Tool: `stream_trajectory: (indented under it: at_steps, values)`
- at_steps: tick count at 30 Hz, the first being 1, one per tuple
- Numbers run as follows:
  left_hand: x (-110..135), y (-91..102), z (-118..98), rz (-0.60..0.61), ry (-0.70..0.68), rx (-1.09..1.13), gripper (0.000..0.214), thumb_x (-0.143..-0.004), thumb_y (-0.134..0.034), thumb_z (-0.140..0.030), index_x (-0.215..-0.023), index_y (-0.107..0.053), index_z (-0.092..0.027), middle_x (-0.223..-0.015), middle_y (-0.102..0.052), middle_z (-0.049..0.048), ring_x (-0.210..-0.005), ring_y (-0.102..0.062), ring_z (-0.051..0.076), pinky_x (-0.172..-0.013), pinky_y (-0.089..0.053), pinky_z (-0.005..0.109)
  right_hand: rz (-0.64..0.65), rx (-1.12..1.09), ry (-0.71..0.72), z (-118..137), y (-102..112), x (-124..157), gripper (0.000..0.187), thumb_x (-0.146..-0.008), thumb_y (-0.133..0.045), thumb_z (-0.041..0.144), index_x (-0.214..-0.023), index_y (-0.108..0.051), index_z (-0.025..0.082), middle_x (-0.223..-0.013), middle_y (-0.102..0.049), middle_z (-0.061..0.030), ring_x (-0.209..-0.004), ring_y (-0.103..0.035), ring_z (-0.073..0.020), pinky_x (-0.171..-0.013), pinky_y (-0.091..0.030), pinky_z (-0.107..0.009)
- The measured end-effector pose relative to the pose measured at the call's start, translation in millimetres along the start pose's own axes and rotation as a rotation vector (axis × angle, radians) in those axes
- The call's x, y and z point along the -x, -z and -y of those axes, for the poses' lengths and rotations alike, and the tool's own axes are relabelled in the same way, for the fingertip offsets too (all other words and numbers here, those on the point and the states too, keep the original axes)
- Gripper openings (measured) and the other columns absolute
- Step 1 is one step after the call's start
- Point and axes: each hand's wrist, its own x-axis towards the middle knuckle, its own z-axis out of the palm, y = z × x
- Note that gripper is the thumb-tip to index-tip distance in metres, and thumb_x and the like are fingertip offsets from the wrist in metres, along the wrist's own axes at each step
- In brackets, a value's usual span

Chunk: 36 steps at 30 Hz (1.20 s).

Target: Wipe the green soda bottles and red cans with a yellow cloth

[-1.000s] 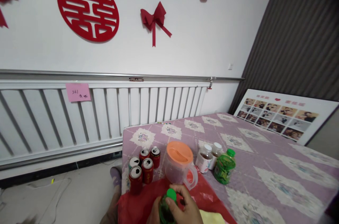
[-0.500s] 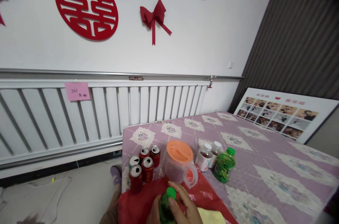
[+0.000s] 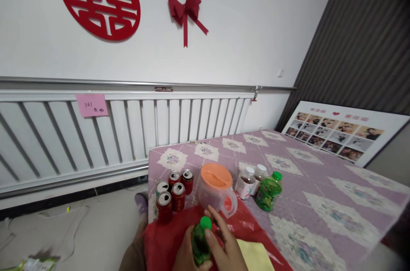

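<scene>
A green-capped translucent plastic bottle [image 3: 199, 243] is gripped by the left hand [image 3: 185, 254] and right hand [image 3: 229, 249] over a shiny red sheet [image 3: 253, 230].

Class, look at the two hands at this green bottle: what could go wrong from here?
The right hand is close to the pitcher, so a slip might knock it. The opened cans stand near the left edge of the patterned cloth, so a nudge could send one off.
</scene>
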Motion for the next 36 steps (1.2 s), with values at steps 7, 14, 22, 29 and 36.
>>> stream_trajectory:
  at_steps: [7,14,22,29,36]
  values:
    - [-9.1,-74.4,18.3,0.014,-0.079,-0.054,0.074,-0.056,-0.073,-0.015,-0.128,-0.057,-0.022,-0.130,-0.066,0.0099,-0.122,-0.060,0.031,-0.105,-0.046,0.037,-0.069,0.006,-0.024,9.5,-10.7,-4.2,0.035,-0.079,-0.064,0.035,-0.110,-0.073,0.023,-0.120,-0.071,-0.0099,-0.112,-0.065,-0.0252,-0.101,-0.050,-0.037]
    - [-23.7,-81.9,54.8,0.055,-0.158,-0.076,0.076,-0.060,-0.067,-0.012,-0.132,-0.043,-0.010,-0.134,-0.059,0.0199,-0.123,-0.058,0.030,-0.108,-0.043,0.037,-0.141,-0.003,-0.128,15.1,-18.4,-9.3,0.027,-0.070,-0.068,0.036,-0.092,-0.068,0.021,-0.092,-0.074,-0.0066,-0.086,-0.069,-0.0250,-0.079,-0.056,-0.035]
    - [-20.7,-82.6,51.3,0.060,-0.220,-0.076,0.066,-0.062,-0.063,-0.011,-0.126,-0.047,-0.011,-0.124,-0.063,0.0165,-0.115,-0.061,0.029,-0.102,-0.047,0.037,-0.222,0.022,-0.154,15.9,-25.2,-13.9,0.036,-0.058,-0.072,0.033,-0.091,-0.061,0.023,-0.099,-0.072,-0.0080,-0.095,-0.068,-0.0267,-0.087,-0.054,-0.037]
    - [-25.1,-83.9,66.4,0.064,-0.193,-0.065,0.080,-0.058,-0.066,-0.007,-0.135,-0.042,-0.015,-0.138,-0.057,0.0159,-0.128,-0.053,0.030,-0.112,-0.038,0.039,-0.036,-0.054,-0.102,14.9,-6.5,-7.0,0.044,-0.075,-0.066,0.040,-0.115,-0.070,0.023,-0.130,-0.065,-0.0102,-0.125,-0.057,-0.0267,-0.109,-0.041,-0.041]
    - [-24.1,-83.1,59.9,0.065,-0.190,-0.047,0.079,-0.057,-0.065,-0.005,-0.133,-0.044,-0.012,-0.133,-0.060,0.0161,-0.122,-0.057,0.029,-0.108,-0.042,0.037,-0.124,-0.082,-0.105,10.2,-13.9,-9.3,0.032,-0.068,-0.075,0.042,-0.092,-0.071,0.021,-0.093,-0.075,-0.0068,-0.087,-0.069,-0.0253,-0.080,-0.057,-0.036]
